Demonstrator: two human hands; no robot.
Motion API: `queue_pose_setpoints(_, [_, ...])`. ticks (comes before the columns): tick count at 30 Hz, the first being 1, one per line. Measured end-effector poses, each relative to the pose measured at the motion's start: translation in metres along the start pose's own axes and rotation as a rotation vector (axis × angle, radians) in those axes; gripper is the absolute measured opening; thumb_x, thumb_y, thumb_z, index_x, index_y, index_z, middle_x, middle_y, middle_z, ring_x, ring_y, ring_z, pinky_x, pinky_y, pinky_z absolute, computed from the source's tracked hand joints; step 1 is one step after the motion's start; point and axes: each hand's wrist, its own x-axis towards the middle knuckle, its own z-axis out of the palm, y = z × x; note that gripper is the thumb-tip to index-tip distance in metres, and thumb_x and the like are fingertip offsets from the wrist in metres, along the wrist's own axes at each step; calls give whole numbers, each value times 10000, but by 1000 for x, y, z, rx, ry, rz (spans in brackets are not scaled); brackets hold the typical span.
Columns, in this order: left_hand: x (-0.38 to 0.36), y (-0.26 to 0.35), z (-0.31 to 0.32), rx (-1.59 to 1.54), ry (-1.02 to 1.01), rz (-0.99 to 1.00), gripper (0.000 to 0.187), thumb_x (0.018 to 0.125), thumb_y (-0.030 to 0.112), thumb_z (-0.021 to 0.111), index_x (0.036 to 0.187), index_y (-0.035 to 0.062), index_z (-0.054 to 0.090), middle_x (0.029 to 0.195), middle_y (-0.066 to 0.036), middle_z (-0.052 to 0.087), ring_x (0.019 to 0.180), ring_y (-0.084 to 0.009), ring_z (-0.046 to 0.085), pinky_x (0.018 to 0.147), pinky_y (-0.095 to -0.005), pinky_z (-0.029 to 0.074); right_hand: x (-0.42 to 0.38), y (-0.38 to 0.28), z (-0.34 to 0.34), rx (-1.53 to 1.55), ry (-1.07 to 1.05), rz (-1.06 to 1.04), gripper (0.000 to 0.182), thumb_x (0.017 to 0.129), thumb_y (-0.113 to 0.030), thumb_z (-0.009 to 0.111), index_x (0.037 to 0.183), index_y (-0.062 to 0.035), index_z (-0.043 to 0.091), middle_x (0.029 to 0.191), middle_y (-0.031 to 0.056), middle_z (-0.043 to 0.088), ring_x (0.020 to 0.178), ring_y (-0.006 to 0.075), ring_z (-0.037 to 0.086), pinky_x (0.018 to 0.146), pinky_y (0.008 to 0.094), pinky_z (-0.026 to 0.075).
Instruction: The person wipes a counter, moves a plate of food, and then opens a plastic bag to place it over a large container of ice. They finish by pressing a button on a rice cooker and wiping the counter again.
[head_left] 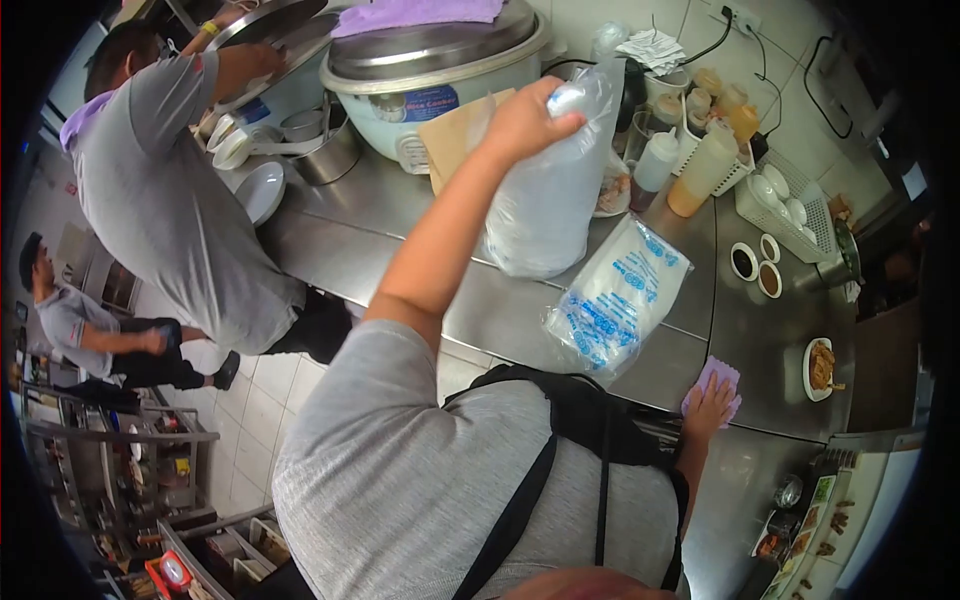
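Observation:
My left hand (533, 122) is closed round the top of a tall clear plastic bag (545, 200), which stands upright on the steel counter (480, 315). A flat clear packet with blue print (622, 295) lies just to the right of the bag. Farther right, my right hand (708, 405) rests flat with fingers apart on a purple cloth (730, 382) on the counter. Brown paper or card (452, 140) stands behind my left forearm.
Rice cooker (370, 110) at the back; squeeze bottles (703, 170), white basket (790, 215), sauce cups (769, 279) and food dish (820, 370) at the right. One person (180, 190) leans over the counter at the left; another (90, 320) is farther back.

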Motion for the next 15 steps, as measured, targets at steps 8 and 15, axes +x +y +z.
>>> queue_pose_setpoints(8, [-29,12,20,188,377,40,456,624,287,645,958,12,501,872,-176,550,817,-326,529,708,-382,418,7,-82,-51,259,151,-177,551,690,-266,569,1165,-39,407,1183,194,395,1105,364,341,922,454,255])
queue_pose_setpoints(15, [-51,1,22,235,409,127,583,601,259,659,1081,24,427,903,-175,511,846,-329,483,746,-400,376,-22,-175,-36,566,-75,-730,420,663,-304,605,1039,-127,537,1123,136,437,1064,304,393,867,417,310])
